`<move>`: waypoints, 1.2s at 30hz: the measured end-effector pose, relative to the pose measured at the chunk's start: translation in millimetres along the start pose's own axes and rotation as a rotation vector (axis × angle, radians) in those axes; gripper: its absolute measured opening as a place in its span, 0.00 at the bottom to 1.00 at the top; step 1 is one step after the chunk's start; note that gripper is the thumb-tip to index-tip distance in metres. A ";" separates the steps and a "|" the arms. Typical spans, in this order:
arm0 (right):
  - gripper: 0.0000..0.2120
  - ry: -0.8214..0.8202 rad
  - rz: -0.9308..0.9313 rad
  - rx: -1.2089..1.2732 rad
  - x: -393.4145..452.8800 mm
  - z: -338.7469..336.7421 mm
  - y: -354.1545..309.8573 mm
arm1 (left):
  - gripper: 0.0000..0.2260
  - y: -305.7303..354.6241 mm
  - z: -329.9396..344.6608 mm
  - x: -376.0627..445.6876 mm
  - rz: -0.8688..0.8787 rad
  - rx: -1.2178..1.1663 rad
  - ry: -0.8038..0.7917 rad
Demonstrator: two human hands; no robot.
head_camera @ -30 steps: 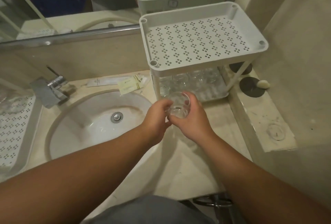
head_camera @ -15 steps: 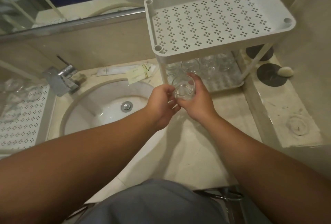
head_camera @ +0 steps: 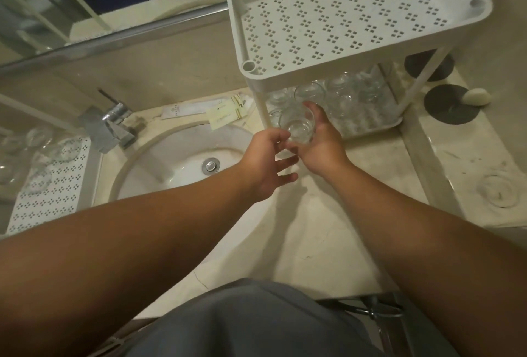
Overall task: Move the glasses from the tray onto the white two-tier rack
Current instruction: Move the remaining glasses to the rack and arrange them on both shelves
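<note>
Presently: beige stone counter [head_camera: 328, 231], with white basin [head_camera: 182, 162] set in at left. White two-tier rack [head_camera: 356, 22] at far right; upper shelf perforated, lower tier [head_camera: 370, 125] crowded with clear glasses [head_camera: 350, 100]. Perforated white tray [head_camera: 48, 191] at far left, bearing further glasses [head_camera: 37, 139]. Right hand [head_camera: 322, 142] curled round one clear glass [head_camera: 298, 125], upright, just before the lower tier's near left corner. Left hand [head_camera: 268, 162] just beside it, fingers spread, holding nothing.
</note>
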State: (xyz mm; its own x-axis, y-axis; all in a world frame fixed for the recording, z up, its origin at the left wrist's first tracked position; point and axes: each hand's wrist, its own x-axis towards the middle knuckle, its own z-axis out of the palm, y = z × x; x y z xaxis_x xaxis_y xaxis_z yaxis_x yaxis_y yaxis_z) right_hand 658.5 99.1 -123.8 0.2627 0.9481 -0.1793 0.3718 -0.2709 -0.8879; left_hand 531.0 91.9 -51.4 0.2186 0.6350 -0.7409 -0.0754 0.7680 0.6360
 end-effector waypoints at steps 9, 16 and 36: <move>0.39 0.039 0.010 -0.036 9.5 9.9 0.8 | 0.11 2.7 -0.8 2.9 -0.007 0.053 -0.019; 0.40 0.034 -0.009 -0.106 12.6 10.2 5.5 | 0.08 2.5 -0.2 8.5 -0.014 0.087 -0.010; 0.41 0.001 0.001 -0.387 17.4 6.5 8.8 | 0.06 3.7 2.8 22.0 -0.047 0.171 -0.032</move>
State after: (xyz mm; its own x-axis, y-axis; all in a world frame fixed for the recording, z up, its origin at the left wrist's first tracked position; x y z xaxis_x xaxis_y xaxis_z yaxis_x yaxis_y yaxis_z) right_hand 660.5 114.3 -137.5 0.2641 0.9476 -0.1798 0.6802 -0.3151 -0.6618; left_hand 538.3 108.5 -64.8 0.2494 0.5934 -0.7653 0.1015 0.7699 0.6300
